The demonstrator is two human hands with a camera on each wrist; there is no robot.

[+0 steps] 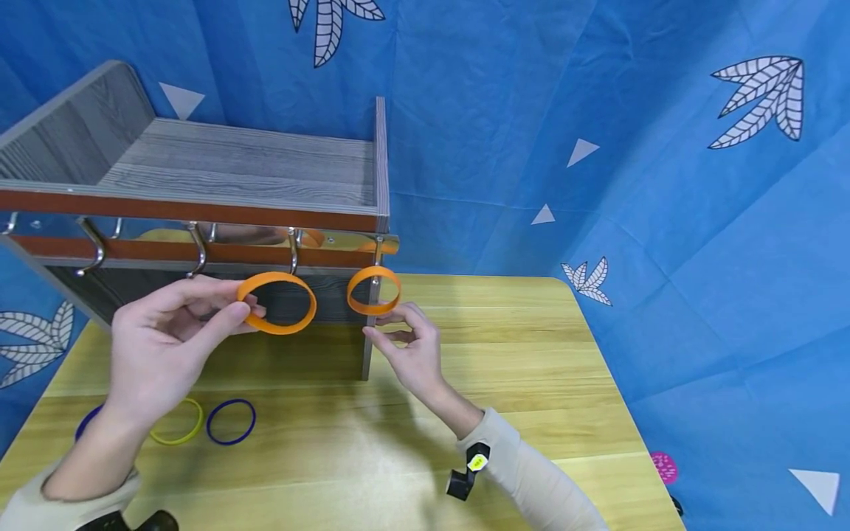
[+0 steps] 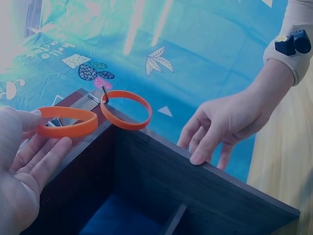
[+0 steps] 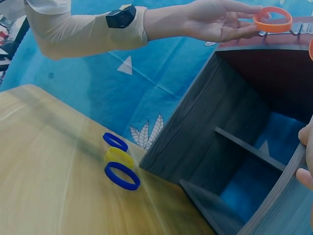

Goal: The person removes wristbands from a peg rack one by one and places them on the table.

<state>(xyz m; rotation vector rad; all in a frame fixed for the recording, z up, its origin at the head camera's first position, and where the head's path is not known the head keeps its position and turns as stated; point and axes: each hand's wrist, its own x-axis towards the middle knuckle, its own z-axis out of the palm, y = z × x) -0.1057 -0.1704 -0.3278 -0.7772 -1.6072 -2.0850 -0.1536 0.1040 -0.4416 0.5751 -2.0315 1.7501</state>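
Left hand [image 1: 159, 339] pinches an orange round band [image 2: 73, 130] near a grey wood-grain shelf [image 1: 252, 162]; a second orange band [image 1: 375, 309] hangs on its silver end hook [image 1: 378, 252]. Right hand [image 1: 413, 348], fingers parted, apparently touches the shelf's side.

You can swing your right hand [image 1: 415, 350] out over the open right side of the surface [image 1: 505, 354]; leftward, the wooden side panel [image 2: 151, 159] blocks it, and an orange wristband [image 1: 374, 308] hangs just above. Metal hooks [image 1: 198, 251] jut beyond your left hand [image 1: 162, 332].
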